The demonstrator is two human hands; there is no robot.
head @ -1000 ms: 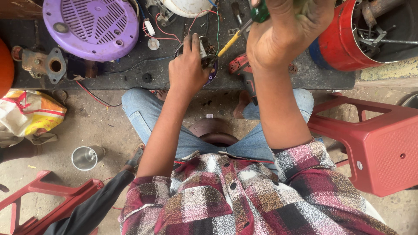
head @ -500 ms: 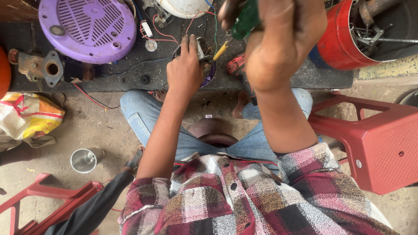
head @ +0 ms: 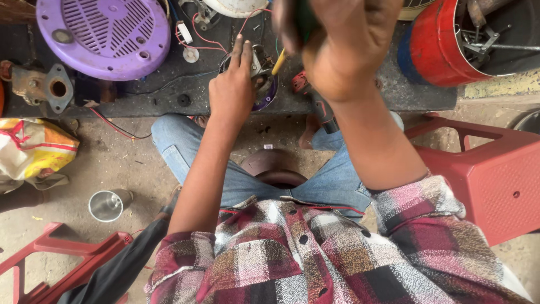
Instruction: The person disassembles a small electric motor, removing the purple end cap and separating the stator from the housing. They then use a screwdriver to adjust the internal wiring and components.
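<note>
My left hand rests on a small round motor part with a purple rim, steadying it on the dark workbench. Raised close to the camera, my right hand grips a screwdriver with a green handle and a yellow shaft. The shaft's tip points down at the motor part. Red and white wires trail from the part towards the back of the bench.
A purple fan grille and a rusty metal fitting lie at the left of the bench. A red drum with tools stands at the right. Red plastic stools flank me; a steel cup and a bag sit on the floor.
My right hand has come nearer to the camera and shifted left with the screwdriver, now covering more of the bench. My left hand stays on the motor part.
</note>
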